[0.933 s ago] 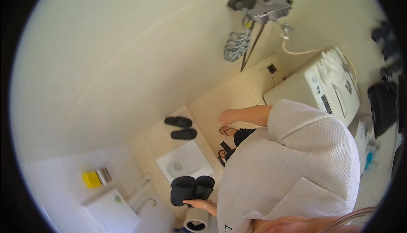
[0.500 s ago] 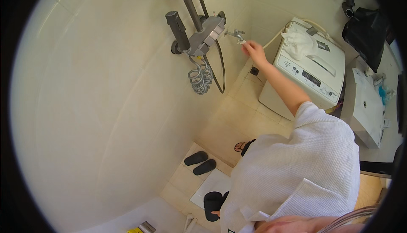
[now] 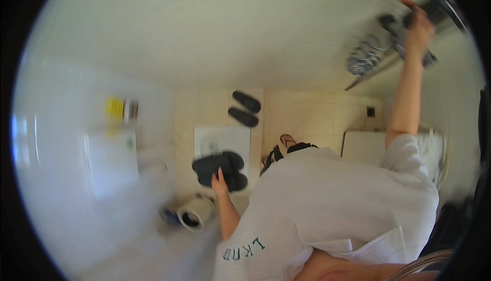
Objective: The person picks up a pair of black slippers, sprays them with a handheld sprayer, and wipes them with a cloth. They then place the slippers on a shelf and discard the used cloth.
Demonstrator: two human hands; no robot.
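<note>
My left hand [image 3: 220,184] is closed on a pair of black slippers [image 3: 207,166], held side by side above the floor at lower centre. At upper right, my right hand [image 3: 420,33] is raised to the dark grey shower mixer [image 3: 396,33] on the wall. Motion smears its fingers, one of which points outward, so its grip cannot be made out. Below and left of the mixer hangs a coiled silver hose [image 3: 365,56]. A second pair of black slippers [image 3: 246,102] lies on the tiles near the wall.
A white panel [image 3: 222,136] is set in the floor, partly behind the held slippers. Beside them stands a pale round container [image 3: 197,213]. The washing machine [image 3: 362,148] is partly hidden by my right side. A yellow item [image 3: 115,108] sits at the left wall.
The view has swung left. My right hand has left the small tap near the washing machine for the shower mixer. My left hand and its slippers now show fully.
</note>
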